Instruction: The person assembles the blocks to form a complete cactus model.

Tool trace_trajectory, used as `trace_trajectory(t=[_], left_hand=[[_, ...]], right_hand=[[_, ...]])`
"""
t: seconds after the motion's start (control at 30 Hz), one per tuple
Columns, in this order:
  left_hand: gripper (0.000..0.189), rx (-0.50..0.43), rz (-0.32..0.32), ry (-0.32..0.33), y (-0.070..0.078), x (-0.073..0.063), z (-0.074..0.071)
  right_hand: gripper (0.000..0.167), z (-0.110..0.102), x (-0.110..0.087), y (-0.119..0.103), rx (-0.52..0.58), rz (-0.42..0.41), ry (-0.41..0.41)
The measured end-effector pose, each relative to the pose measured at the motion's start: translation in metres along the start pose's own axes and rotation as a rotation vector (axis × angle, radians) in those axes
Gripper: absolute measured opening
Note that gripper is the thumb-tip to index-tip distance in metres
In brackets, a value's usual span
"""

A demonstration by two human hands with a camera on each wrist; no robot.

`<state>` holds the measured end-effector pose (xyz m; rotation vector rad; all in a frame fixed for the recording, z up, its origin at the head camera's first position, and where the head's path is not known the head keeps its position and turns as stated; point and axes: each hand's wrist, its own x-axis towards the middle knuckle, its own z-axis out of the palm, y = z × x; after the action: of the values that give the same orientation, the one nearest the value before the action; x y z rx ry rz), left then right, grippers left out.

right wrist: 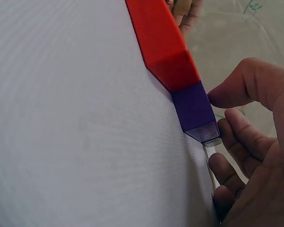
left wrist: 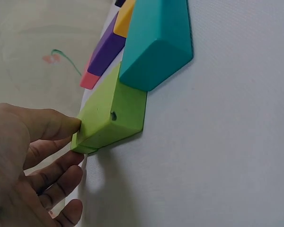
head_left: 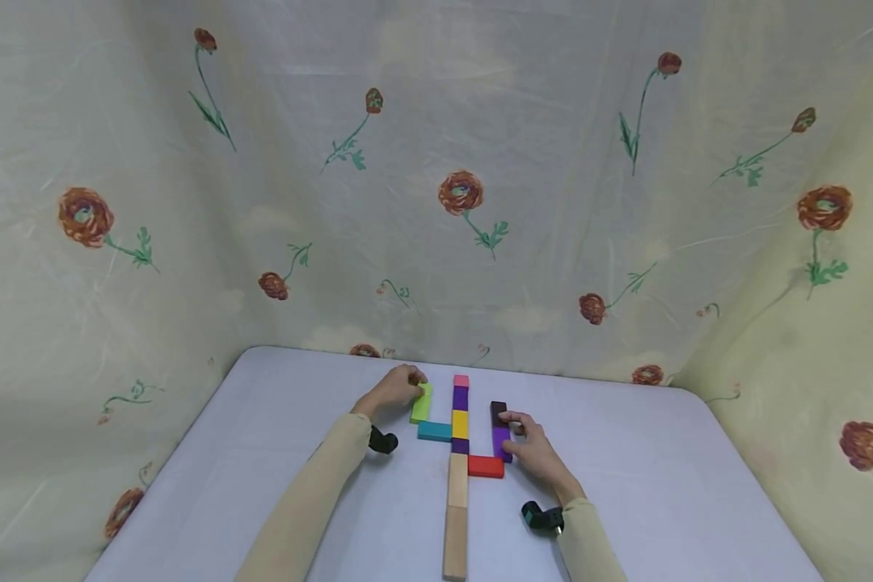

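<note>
My left hand (head_left: 395, 388) pinches the far end of the lime-green blocks (head_left: 420, 406) between thumb and fingers. In the left wrist view a thin seam shows near the end of the green block (left wrist: 106, 116). A teal block (head_left: 434, 431) joins it to the middle column. My right hand (head_left: 537, 454) lies along the right side of a purple block (head_left: 501, 440) and a black block (head_left: 498, 414). Its thumb touches the purple block, while the index finger reaches the black one. A red block (head_left: 486, 466) meets the near end of the purple block.
The middle column runs lengthwise, with a pink block (head_left: 461, 380), a yellow block (head_left: 460, 424), dark purple blocks and two natural wood blocks (head_left: 456, 541). Everything lies flat on a white-covered table (head_left: 211, 485). A flowered curtain (head_left: 538, 121) hangs behind.
</note>
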<state>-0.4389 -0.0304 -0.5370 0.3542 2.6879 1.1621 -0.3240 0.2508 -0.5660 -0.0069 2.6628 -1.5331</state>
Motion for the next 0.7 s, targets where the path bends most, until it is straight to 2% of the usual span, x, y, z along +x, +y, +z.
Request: trace_trajectory(t=[0.27, 0.37, 0.57, 0.7], left_hand=[[0.023, -0.019, 0.002, -0.011, -0.003, -0.005, -0.002], [0.027, -0.025, 0.020, 0.008, -0.006, -0.008, -0.003], [0.032, -0.045, 0.020, 0.065, -0.011, -0.016, -0.007], [0.032, -0.028, 0.007, 0.050, -0.010, -0.027, -0.015]], right_hand=[[0.048, 0.003, 0.001, 0.001, 0.009, -0.005, -0.002], [0.047, 0.001, 0.001, 0.002, 0.021, -0.027, 0.006], [0.042, -0.010, 0.004, 0.010, 0.077, -0.049, 0.025], [0.037, -0.022, 0.004, 0.007, 0.073, -0.057, 0.028]])
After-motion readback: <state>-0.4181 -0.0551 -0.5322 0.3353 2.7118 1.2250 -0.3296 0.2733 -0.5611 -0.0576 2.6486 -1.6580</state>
